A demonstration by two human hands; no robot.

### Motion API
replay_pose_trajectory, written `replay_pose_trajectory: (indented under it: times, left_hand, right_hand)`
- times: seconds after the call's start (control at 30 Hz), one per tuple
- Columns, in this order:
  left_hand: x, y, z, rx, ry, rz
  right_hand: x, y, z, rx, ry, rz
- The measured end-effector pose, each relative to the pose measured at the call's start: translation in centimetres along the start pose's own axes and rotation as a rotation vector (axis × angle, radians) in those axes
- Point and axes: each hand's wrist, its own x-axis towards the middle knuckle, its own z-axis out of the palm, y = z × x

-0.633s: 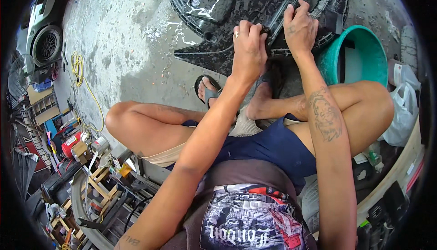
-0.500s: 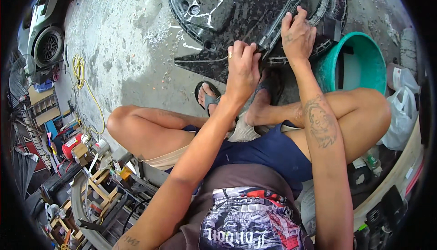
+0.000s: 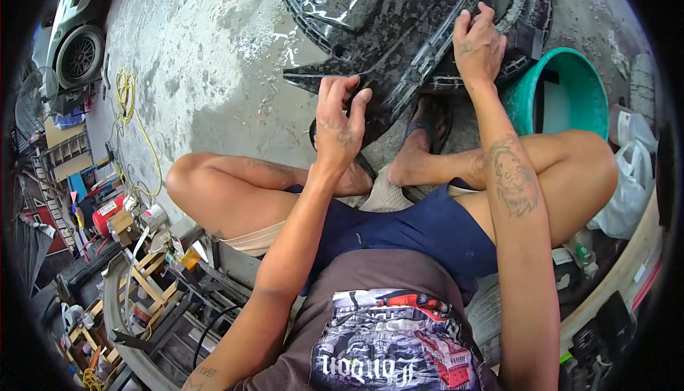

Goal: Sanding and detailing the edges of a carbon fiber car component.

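Note:
A large glossy black mottled panel (image 3: pixel 399 13) with curved, ridged edges and white patches lies at the top of the view, beyond my crossed legs and sandaled feet. My left hand (image 3: pixel 340 117) has its fingers curled on the panel's pointed near-left edge; whether anything small is also inside them is hidden. Higher and farther right, my right hand (image 3: pixel 479 49) grips a long raised ridge of the same panel with bent fingers, just left of the curved channel.
A teal bucket (image 3: pixel 520 102) and white plastic bags (image 3: pixel 623 199) sit by my right knee. Leftward are a yellow cord (image 3: pixel 125 99), a car wheel (image 3: pixel 78 56), a red cylinder (image 3: pixel 107 213), wooden pieces (image 3: pixel 153 277) and clutter. Grey concrete floor (image 3: pixel 185 56) surrounds the panel.
My left hand has moved down and leftward along the panel, toward its pointed end. The panel sits slightly farther right in view, and my right hand has shifted slightly right with it.

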Motion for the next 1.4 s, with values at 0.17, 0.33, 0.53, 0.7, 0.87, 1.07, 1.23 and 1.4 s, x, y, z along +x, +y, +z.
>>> replay_pose_trajectory:
  times: [0.17, 0.33, 0.53, 0.7, 0.87, 1.07, 1.23, 1.4]
  left_hand:
    - [-0.5, 1.5, -0.3, -0.390, -0.011, -0.364]
    - [-1.4, 1.5, -1.5, -0.826, 0.071, -0.539]
    - [-1.3, 2.0, -0.6, -1.069, -0.124, -0.639]
    - [-1.3, 3.3, -0.7, -1.263, -0.300, -0.561]
    - [0.3, 0.7, -3.4, -1.029, -0.041, -0.495]
    - [1.3, -2.0, -6.3, -0.928, 0.154, -0.496]
    - [0.9, -1.8, -7.8, -0.700, 0.116, -0.514]
    - [1.8, -1.0, -8.1, -0.608, 0.081, -0.516]
  right_hand:
    - [0.8, -1.2, -1.2, 0.160, 0.205, 0.007]
    - [-1.3, -6.5, -5.5, 0.630, -0.297, -0.071]
    - [-10.5, -10.5, -9.8, 0.908, -0.852, 0.040]
    - [-8.4, -8.0, -13.3, 0.998, -0.481, 0.167]
    - [4.6, 3.6, -28.1, 0.510, 0.069, -0.099]
    - [7.5, 26.5, -24.7, -0.121, -0.459, 0.361]
    - [1.5, 34.7, -16.7, -0.396, -0.810, 0.436]
    - [1.3, 34.3, -16.2, -0.471, -0.865, 0.450]
